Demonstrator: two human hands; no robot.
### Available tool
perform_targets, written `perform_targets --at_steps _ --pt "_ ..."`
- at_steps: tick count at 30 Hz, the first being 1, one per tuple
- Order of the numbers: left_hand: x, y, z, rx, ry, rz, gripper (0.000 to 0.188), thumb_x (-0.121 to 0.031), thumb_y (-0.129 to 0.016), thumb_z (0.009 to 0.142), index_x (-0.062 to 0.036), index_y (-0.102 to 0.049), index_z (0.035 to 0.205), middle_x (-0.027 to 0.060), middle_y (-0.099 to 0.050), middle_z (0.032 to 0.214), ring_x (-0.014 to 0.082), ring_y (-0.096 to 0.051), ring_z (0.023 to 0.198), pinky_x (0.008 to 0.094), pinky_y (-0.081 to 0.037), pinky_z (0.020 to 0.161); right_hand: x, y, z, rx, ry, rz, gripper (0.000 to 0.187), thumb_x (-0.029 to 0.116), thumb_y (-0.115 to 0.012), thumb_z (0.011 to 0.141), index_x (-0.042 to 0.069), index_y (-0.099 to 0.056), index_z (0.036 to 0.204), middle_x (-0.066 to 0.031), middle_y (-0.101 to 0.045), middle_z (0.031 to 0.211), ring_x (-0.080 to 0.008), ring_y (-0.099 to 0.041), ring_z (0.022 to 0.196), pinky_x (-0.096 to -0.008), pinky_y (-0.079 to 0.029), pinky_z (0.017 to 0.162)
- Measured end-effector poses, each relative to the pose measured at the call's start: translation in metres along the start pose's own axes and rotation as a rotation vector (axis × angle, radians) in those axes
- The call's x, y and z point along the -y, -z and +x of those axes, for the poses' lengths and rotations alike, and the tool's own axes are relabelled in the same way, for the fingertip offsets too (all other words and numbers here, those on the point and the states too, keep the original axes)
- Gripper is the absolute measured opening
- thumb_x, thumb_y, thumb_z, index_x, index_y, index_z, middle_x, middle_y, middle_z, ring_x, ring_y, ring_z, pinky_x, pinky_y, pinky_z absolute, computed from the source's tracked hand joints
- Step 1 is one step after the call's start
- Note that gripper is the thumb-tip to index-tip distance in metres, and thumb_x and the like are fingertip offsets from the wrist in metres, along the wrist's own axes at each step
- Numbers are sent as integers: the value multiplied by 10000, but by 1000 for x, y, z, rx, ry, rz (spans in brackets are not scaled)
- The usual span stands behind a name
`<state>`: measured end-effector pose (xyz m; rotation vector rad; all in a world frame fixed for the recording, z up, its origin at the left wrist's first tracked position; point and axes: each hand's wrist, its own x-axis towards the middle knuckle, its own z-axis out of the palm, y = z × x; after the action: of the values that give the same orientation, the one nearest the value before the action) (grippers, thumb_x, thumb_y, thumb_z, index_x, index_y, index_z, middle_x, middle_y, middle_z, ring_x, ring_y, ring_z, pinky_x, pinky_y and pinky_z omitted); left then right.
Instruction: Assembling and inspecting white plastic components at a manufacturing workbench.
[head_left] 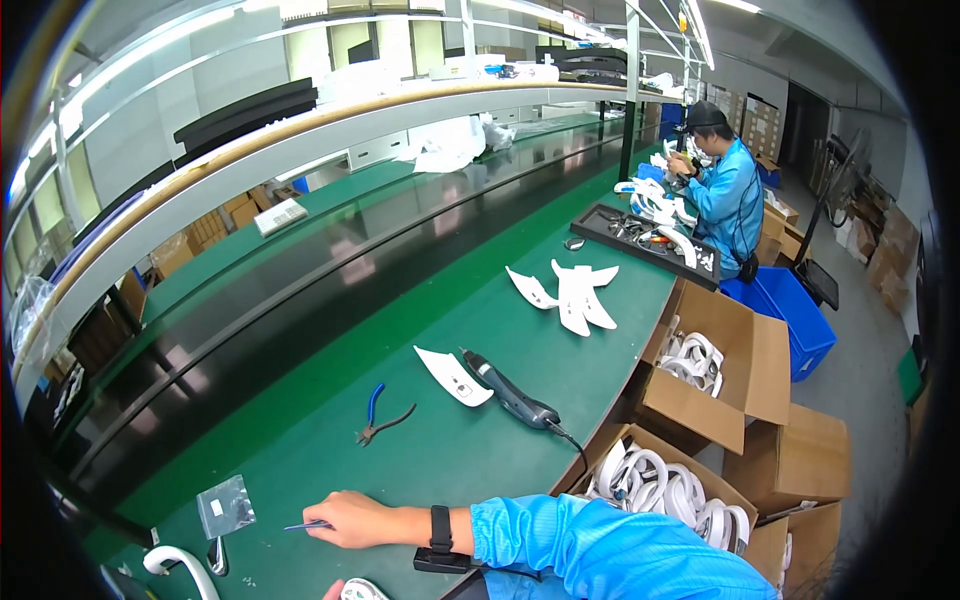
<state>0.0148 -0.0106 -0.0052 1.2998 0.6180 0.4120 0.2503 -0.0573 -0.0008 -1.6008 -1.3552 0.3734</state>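
Note:
My right hand (350, 519) is closed around a thin, dark-blue pointed tool (305, 526) low over the green bench, its tip towards the left. Only a bit of my left hand (333, 591) shows at the lower edge, beside a small white part (362, 590); its grip is hidden. To the left lie a clear plastic bag (226, 507) and a white curved piece (183, 563). Beyond my right hand rest pliers (374, 418) with jaws apart, a white curved panel (452, 376) and a black corded electric screwdriver (512, 393).
More white panels (575, 297) lie farther along the bench (330, 440). A black tray (640, 235) of tools is near a co-worker in blue (735, 195). Cardboard boxes (770, 360) with white looped parts and a blue bin (800, 325) flank the bench's right side.

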Motion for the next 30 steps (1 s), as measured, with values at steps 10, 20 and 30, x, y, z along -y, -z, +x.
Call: perform_targets --at_steps 10,20,30 --pt "2 -1 0 17 -4 -3 431 68 -566 916 106 -503 1341 148 -654 1126 164 -632 959 261 -506 852 -2 -2 -2 -14 28 -11 164 188 -612 903 31 -638 863 -131 -605 608 -337 -575 565 -437 -427 548" --pt "1 -2 3 14 23 -43 422 56 -562 933 111 -491 1345 177 -642 1190 195 -641 1016 294 -519 887 4 3 -1 2 -15 16 152 165 -620 883 21 -643 838 -165 -613 623 -373 -599 601 -467 -450 582" --pt "1 -2 0 17 2 -22 430 49 -589 924 115 -496 1338 178 -643 1189 201 -638 1026 299 -503 923 -6 0 -4 -5 11 -25 157 195 -610 905 43 -646 887 -132 -608 610 -335 -592 579 -436 -441 557"
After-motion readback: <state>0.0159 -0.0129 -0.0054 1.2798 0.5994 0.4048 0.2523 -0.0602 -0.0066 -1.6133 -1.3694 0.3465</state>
